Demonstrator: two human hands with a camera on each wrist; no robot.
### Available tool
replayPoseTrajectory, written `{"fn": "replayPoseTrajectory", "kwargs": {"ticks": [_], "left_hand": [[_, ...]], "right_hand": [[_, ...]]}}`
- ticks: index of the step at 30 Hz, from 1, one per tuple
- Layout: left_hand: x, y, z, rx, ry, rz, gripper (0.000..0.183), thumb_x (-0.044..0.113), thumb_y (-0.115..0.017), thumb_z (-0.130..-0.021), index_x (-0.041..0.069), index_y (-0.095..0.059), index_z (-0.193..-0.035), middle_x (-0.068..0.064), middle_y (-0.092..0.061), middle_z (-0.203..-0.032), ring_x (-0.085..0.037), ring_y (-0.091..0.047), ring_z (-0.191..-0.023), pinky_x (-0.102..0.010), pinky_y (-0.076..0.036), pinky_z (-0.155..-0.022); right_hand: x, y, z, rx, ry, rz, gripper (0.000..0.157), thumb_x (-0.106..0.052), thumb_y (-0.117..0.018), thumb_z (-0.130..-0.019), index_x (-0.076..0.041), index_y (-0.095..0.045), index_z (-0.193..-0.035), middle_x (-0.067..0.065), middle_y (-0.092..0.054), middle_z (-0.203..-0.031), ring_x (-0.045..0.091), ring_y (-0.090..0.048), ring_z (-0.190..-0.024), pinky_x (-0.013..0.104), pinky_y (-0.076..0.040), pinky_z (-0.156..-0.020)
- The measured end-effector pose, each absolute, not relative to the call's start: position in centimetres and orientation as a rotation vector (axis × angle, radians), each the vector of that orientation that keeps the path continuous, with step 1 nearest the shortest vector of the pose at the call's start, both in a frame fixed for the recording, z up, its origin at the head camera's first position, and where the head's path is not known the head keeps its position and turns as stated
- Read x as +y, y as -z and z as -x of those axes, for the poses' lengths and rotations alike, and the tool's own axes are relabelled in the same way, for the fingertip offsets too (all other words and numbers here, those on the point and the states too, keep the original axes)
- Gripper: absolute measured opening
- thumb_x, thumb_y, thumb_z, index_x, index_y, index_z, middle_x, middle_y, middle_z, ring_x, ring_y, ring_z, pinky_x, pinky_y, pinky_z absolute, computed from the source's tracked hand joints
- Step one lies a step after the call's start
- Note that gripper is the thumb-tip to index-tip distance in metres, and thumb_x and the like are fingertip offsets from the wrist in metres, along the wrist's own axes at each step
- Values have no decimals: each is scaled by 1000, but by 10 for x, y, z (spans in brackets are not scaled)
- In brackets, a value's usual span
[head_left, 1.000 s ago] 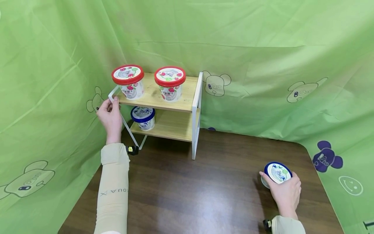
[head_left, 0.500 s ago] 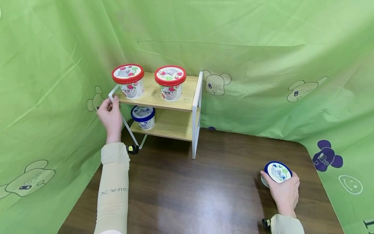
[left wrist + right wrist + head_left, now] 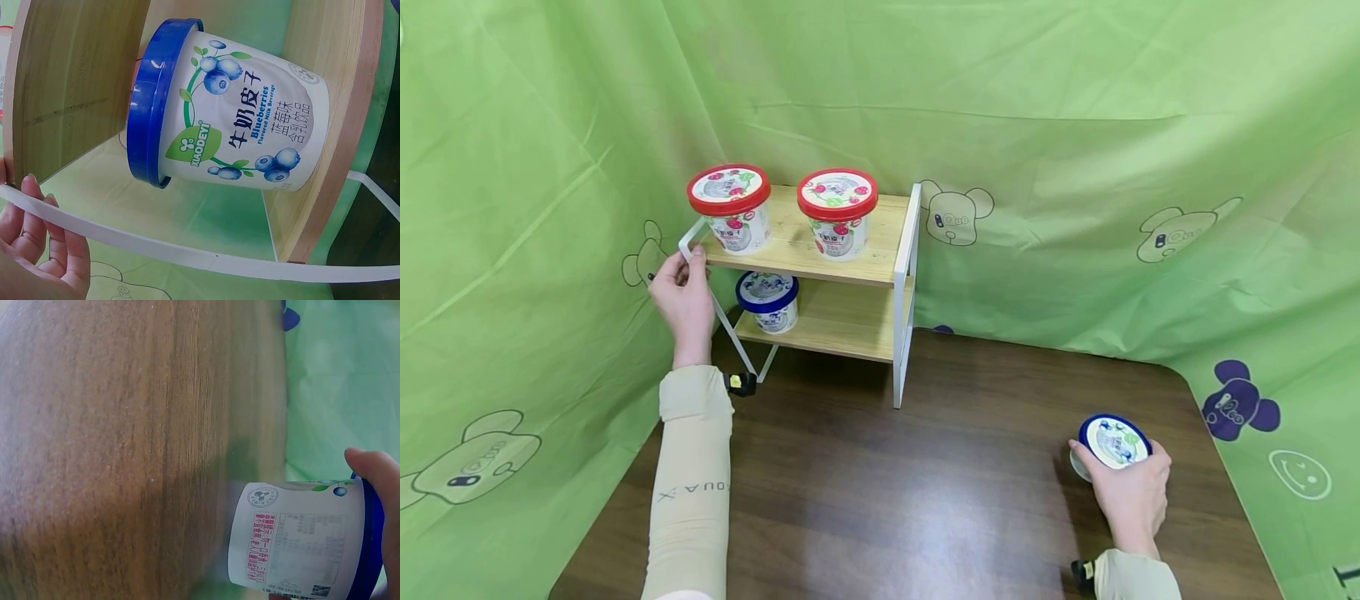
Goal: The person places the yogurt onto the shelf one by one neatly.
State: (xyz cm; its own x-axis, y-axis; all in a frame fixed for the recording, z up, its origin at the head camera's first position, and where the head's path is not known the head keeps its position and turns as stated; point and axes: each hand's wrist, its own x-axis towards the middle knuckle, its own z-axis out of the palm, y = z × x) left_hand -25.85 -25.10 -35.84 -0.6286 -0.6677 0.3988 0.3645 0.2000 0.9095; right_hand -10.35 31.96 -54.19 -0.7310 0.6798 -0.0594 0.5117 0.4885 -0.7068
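My left hand (image 3: 683, 300) grips the white metal frame (image 3: 156, 247) of a two-tier wooden shelf (image 3: 850, 321) at its upper left corner. Two red-lidded tubs (image 3: 741, 229) stand upright on the top tier. On the lower tier sits a blue-lidded blueberry milk tub (image 3: 231, 119), at the left end. Over at the table's right, my right hand (image 3: 1131, 496) holds another blue-lidded tub (image 3: 1116, 442) by its lid, thumb on the left side and fingers on the right. In the right wrist view that tub's printed side (image 3: 294, 537) shows; the far fingers are mostly hidden.
The brown wooden table (image 3: 910, 492) runs under the shelf and the right-hand tub. A green patterned curtain (image 3: 1060, 125) hangs behind and along both sides, close to the shelf's back and left side.
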Motion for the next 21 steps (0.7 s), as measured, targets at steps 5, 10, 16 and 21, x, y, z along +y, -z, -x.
{"fn": "replayPoseTrajectory", "kwargs": {"ticks": [5,10,16,21], "left_hand": [[-250,358,258,-1634,1567,-266,21,16,-69,-99,-1,-76,-110,6,-66,-78,-11,-57,-69,-20,-46,-66],[-250,358,258,-1623,1580,-270,19,15,-70,-98,1,-76,-108,5,-67,-78,-9,-57,-68,-20,-46,-66],[-251,359,260,-1622,1577,-285,17,15,-69,-98,4,-77,-107,4,-67,-78,-11,-57,-69,-21,-45,-67],[-251,359,260,-1616,1578,-282,17,15,-69,-98,4,-77,-107,3,-67,-79,-11,-57,-69,-20,-46,-67]], "right_hand": [[318,540,102,-2469,-1136,1067,131,-68,-85,-68,-7,-9,-156,38,-39,-140,60,-42,-120,67,-36,-92],[318,539,101,-2432,-1164,1061,128,-64,-87,-68,-6,-12,-155,37,-38,-140,59,-42,-121,66,-35,-94],[317,539,100,-2385,-1173,1018,123,-57,-90,-68,-6,-17,-153,32,-37,-142,57,-42,-123,64,-34,-96],[317,539,101,-2347,-1183,979,120,-53,-92,-68,-6,-21,-153,27,-36,-144,54,-41,-126,62,-33,-99]]}}
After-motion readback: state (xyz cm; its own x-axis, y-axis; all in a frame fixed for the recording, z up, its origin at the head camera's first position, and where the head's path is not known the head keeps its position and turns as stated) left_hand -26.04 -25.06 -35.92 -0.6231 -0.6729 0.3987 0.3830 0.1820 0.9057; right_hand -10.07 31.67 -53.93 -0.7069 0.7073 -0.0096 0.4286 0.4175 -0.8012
